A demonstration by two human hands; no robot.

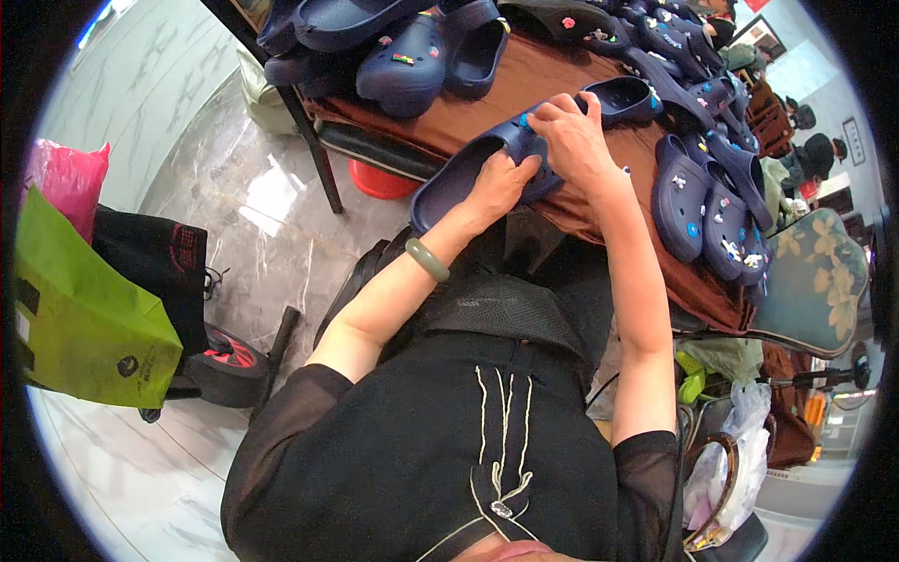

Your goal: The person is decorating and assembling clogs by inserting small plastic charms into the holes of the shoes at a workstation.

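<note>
A navy clog shoe (448, 184) lies tilted at the near edge of a table with a brown cloth (524, 84). My left hand (501, 183) grips it from below, a green bangle (427, 259) on that wrist. My right hand (573, 131) presses on the shoe's upper with the fingers curled, near a small blue charm (522, 120). Whether the fingers pinch a charm I cannot tell.
Several more navy clogs cover the table: a pile (403, 56) at the back left, a row (712, 201) with coloured charms at the right. A green bag (84, 318), a pink bag (66, 178) and a black bag (154, 262) stand on the marble floor at my left. A patterned chair (815, 281) is at right.
</note>
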